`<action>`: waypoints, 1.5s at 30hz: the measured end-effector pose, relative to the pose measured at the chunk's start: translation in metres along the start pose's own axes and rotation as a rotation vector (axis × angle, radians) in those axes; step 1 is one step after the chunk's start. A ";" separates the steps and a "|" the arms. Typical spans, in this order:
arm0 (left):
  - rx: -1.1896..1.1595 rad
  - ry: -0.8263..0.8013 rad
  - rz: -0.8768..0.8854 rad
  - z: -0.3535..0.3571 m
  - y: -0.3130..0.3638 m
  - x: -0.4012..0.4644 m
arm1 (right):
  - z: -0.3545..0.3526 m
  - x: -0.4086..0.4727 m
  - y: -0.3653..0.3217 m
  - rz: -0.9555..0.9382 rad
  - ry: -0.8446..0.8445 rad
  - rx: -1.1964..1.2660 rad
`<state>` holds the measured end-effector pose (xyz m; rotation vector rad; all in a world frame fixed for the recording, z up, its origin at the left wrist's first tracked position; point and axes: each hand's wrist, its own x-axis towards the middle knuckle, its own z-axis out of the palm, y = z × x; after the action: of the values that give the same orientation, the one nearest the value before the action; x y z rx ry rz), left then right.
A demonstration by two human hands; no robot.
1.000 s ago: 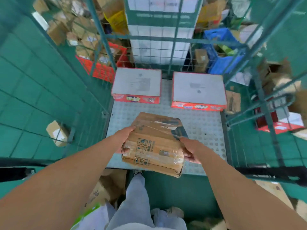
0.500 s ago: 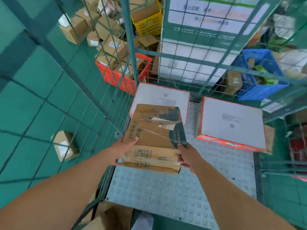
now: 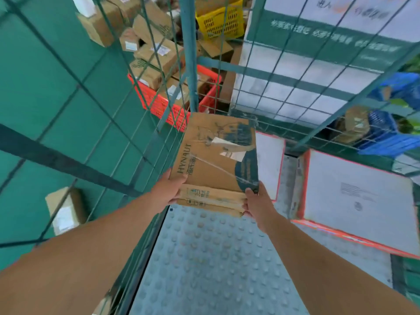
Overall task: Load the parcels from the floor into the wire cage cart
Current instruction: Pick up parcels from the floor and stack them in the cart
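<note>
A flat brown cardboard parcel (image 3: 216, 160) with tape and dark blue print is held inside the wire cage cart (image 3: 188, 64), above the white box with red edges (image 3: 269, 164) at the cart's back left. My left hand (image 3: 169, 189) grips the parcel's near left corner. My right hand (image 3: 255, 204) grips its near right corner. A second white box with red edges (image 3: 356, 198) lies on the cart's studded grey floor (image 3: 204, 264) at the back right.
Outside the cage on the green floor are a small carton (image 3: 64, 210) at the left, a red crate (image 3: 163, 103) of cartons, a yellow crate (image 3: 220, 21) and a blue crate (image 3: 386, 133). A white and green sign (image 3: 318, 53) stands behind the cart.
Both hands have carried the parcel forward from the cart's front edge to the back left, over the left white box. The view has moved further into the cage.
</note>
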<state>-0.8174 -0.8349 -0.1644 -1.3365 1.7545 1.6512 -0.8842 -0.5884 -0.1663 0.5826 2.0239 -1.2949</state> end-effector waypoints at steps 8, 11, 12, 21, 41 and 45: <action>-0.067 0.133 0.084 0.018 0.011 0.053 | 0.048 0.048 -0.013 0.084 -0.108 -0.063; -0.083 0.117 0.058 0.028 -0.015 0.054 | 0.052 0.038 -0.006 0.127 -0.141 -0.071; -0.072 0.101 0.047 0.031 -0.022 0.050 | 0.050 0.034 -0.003 0.143 -0.148 -0.083; 0.013 0.083 0.045 0.045 -0.040 0.028 | 0.034 -0.001 0.021 0.138 -0.182 -0.007; 0.213 -0.417 0.050 0.171 -0.075 -0.350 | -0.176 -0.348 0.095 0.252 0.091 0.462; 0.327 -0.549 0.060 0.211 -0.116 -0.426 | -0.223 -0.428 0.156 0.330 0.237 0.671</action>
<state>-0.5886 -0.4671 0.0628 -0.6138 1.6358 1.4900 -0.5512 -0.3298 0.1143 1.3669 1.5346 -1.7455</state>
